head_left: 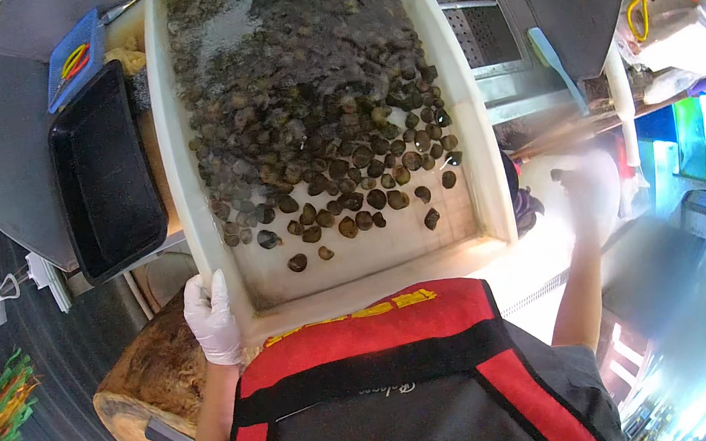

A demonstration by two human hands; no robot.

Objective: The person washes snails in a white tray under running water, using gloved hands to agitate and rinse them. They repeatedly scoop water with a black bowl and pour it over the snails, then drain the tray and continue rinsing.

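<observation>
A long white tub (354, 284) lies before me, holding water and many small, dark, rounded shellfish (311, 134) that look like snails. They are packed densely toward the far end, with several scattered near the front. At the tub's near left corner my left hand (213, 319), in a thin white glove, has its fingers curled over the rim. My right hand (585, 186), also pale-gloved, is out to the right beside the tub. Motion and glare smear it, so its fingers and anything in them cannot be made out.
A black tray (104, 173) and a blue basket (74, 61) with coloured-handled tools stand left of the tub. A wooden stump (155, 375) is by my left arm. On the right are a metal sink (474, 23), a pale blue brush-like tool (556, 65) and scissors (639, 18).
</observation>
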